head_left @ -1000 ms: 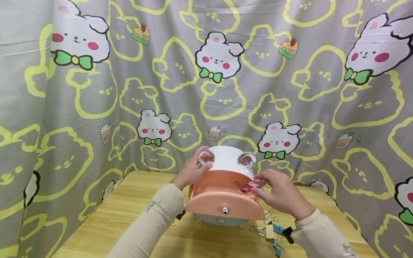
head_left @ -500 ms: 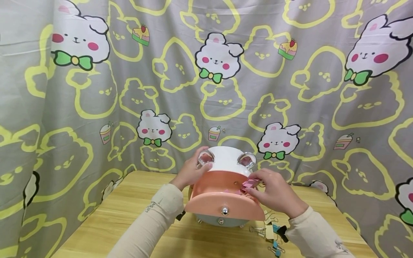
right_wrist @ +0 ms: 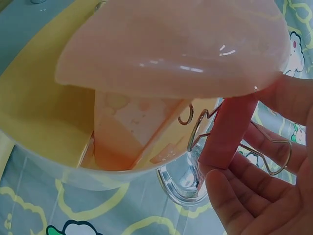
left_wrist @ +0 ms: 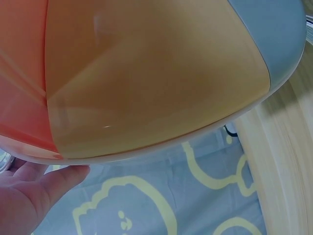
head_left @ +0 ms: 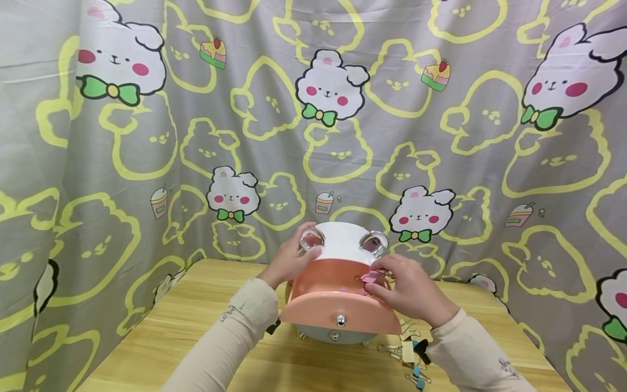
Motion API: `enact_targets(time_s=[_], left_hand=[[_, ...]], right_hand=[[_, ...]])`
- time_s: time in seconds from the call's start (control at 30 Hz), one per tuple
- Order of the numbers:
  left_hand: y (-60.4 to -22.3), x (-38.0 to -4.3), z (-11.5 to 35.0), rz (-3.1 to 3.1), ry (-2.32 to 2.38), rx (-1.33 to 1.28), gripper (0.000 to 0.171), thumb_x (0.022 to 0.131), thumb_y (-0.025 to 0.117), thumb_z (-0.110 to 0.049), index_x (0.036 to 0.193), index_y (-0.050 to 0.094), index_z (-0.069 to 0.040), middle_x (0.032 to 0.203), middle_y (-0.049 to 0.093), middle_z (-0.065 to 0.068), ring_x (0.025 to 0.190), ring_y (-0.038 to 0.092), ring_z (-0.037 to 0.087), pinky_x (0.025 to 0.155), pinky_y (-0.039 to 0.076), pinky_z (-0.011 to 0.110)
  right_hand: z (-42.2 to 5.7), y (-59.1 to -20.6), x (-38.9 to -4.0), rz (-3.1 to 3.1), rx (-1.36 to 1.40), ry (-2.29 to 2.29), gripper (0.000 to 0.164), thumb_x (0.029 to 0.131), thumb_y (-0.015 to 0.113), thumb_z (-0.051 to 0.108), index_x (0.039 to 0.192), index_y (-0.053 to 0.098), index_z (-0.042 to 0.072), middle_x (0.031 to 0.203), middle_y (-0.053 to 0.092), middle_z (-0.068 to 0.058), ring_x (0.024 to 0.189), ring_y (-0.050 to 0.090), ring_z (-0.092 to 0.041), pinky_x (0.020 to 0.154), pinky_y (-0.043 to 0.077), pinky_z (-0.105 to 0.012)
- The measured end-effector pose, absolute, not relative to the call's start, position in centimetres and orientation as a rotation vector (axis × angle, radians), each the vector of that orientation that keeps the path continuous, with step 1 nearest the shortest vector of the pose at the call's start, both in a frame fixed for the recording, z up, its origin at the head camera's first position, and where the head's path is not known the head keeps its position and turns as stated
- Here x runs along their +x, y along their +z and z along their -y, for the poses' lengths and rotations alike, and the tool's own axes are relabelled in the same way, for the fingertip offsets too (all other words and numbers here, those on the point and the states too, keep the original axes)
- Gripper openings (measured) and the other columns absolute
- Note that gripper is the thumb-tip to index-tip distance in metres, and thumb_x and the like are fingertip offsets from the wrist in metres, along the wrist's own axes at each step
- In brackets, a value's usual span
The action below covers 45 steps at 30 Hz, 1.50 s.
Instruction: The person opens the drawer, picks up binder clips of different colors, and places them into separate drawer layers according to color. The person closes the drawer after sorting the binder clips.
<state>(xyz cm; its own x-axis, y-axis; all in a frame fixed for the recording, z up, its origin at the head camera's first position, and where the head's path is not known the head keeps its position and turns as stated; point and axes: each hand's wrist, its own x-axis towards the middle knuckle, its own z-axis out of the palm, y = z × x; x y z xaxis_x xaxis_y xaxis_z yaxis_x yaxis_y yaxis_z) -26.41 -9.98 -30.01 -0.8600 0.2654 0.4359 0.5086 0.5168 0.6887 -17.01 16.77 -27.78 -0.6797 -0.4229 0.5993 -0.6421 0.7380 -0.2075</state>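
Observation:
A rounded storage box (head_left: 340,237) with a white top and silver ring ears stands mid-table. Its coral drawer (head_left: 338,313) is pulled out, above a blue-grey drawer (head_left: 318,333). My left hand (head_left: 289,260) grips the box's top by the left ear, its thumb in front. With my right hand (head_left: 411,284) I pinch a pink binder clip (head_left: 372,276) over the drawer's right end. The right wrist view shows this clip (right_wrist: 229,132) between thumb and fingers, its wire handles spread, close beside the drawer front. Pink pieces (head_left: 344,291) lie inside the drawer, partly hidden by its front.
Right of the box, several loose binder clips lie on the wooden table (head_left: 196,326), including a yellow clip (head_left: 407,351), a blue clip (head_left: 418,375) and a black clip (head_left: 421,351). A small black object (head_left: 273,326) shows at the box's left. A patterned curtain (head_left: 274,152) hangs behind.
My right hand has moved left and inward over the open drawer, carrying the pink binder clip. My left hand keeps its grip on the box.

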Motion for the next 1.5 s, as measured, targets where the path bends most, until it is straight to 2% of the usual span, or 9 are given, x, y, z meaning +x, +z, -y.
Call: enact_targets(time_s=[0.47, 0.77, 1.03, 1.13, 1.37, 1.47, 1.5], left_hand=[[-29.9, -26.3, 10.0, 2.491, -1.245, -0.641, 0.061, 0.092, 0.062, -0.038, 0.146, 0.034, -0.034, 0.125, 0.059, 0.015, 0.111, 0.057, 0.034, 0.093, 0.043, 0.056], [-30.0, -26.4, 9.9, 2.489, -1.247, -0.651, 0.061, 0.092, 0.062, -0.038, 0.146, 0.034, -0.033, 0.126, 0.059, 0.015, 0.112, 0.057, 0.034, 0.093, 0.043, 0.056], [-29.9, -26.4, 10.0, 2.494, -1.253, -0.637, 0.066, 0.092, 0.062, -0.04, 0.149, 0.03, -0.034, 0.132, 0.055, 0.016, 0.118, 0.053, 0.036, 0.097, 0.039, 0.058], [-30.0, -26.4, 10.1, 2.474, -1.277, -0.617, 0.074, 0.091, 0.064, -0.041, 0.152, 0.022, -0.034, 0.141, 0.047, 0.019, 0.126, 0.047, 0.039, 0.101, 0.034, 0.06], [-30.3, -25.6, 11.3, 2.37, -1.388, -0.664, 0.083, 0.092, 0.066, -0.032, 0.155, 0.013, -0.025, 0.142, 0.043, 0.021, 0.134, 0.037, 0.04, 0.104, 0.029, 0.061], [-30.5, -24.7, 12.0, 2.389, -1.425, -0.686, 0.082, 0.093, 0.063, -0.034, 0.156, 0.012, -0.019, 0.15, 0.032, 0.023, 0.138, 0.029, 0.04, 0.106, 0.027, 0.06], [-30.6, -24.4, 12.3, 2.409, -1.427, -0.694, 0.083, 0.093, 0.062, -0.038, 0.155, 0.013, -0.016, 0.152, 0.028, 0.023, 0.139, 0.027, 0.041, 0.107, 0.026, 0.059]], right_hand=[[-16.0, -27.6, -17.3, 2.41, 0.823, 0.536, 0.021, 0.078, 0.081, 0.02, 0.094, 0.07, 0.013, 0.09, 0.064, 0.006, 0.083, 0.059, -0.014, 0.07, 0.049, -0.033], [-15.8, -27.8, -17.5, 2.428, 0.846, 0.593, 0.019, 0.08, 0.081, 0.021, 0.093, 0.069, 0.014, 0.09, 0.064, 0.003, 0.078, 0.056, -0.016, 0.065, 0.047, -0.03], [-15.9, -28.0, -17.6, 2.393, 0.826, 0.593, 0.024, 0.079, 0.082, 0.019, 0.097, 0.069, 0.009, 0.099, 0.067, -0.003, 0.088, 0.06, -0.022, 0.071, 0.051, -0.038], [-16.1, -28.3, -17.7, 2.355, 0.802, 0.626, 0.03, 0.08, 0.081, 0.019, 0.103, 0.068, 0.006, 0.104, 0.067, -0.005, 0.091, 0.062, -0.024, 0.073, 0.052, -0.042], [-17.5, -29.5, -18.2, 2.309, 0.725, 0.833, 0.05, 0.086, 0.075, 0.021, 0.126, 0.056, -0.002, 0.123, 0.061, -0.017, 0.111, 0.058, -0.036, 0.086, 0.05, -0.051], [-18.5, -30.3, -18.2, 2.327, 0.698, 0.985, 0.055, 0.091, 0.069, 0.02, 0.136, 0.046, -0.003, 0.135, 0.053, -0.021, 0.122, 0.051, -0.038, 0.095, 0.045, -0.048], [-18.9, -30.6, -18.2, 2.335, 0.696, 1.04, 0.056, 0.093, 0.066, 0.02, 0.139, 0.042, -0.003, 0.138, 0.049, -0.022, 0.125, 0.048, -0.039, 0.099, 0.043, -0.043]])
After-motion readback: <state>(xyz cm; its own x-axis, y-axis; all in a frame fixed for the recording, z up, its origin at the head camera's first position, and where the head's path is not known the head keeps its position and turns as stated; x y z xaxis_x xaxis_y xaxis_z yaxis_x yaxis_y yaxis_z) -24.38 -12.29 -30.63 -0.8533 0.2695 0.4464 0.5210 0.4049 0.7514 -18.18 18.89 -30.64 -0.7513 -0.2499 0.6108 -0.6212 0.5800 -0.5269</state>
